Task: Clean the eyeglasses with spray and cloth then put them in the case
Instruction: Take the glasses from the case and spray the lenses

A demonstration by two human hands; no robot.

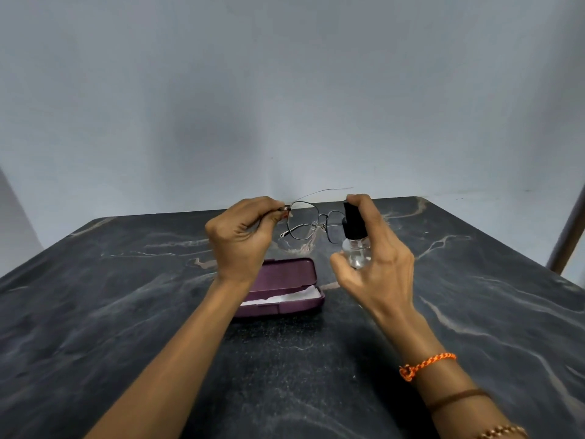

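Thin wire-rimmed eyeglasses (311, 221) are pinched at one hinge by the left hand (242, 237), above the marbled table (126, 312). A clear, round, black-capped spray bottle (355, 240) is gripped by the right hand (378, 258), a finger seemingly on its cap. The purple case (285, 288) lies open beneath, with white cloth (286, 296) inside.

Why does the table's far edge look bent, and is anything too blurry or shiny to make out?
Head view: the wide-angle lens bows the table edge. Light is soft and even, with a faint shadow on the wall behind the hands. The thin eyeglasses frame, pinched by the left hand, is slightly soft. The clear spray bottle in the right hand shows small glints.
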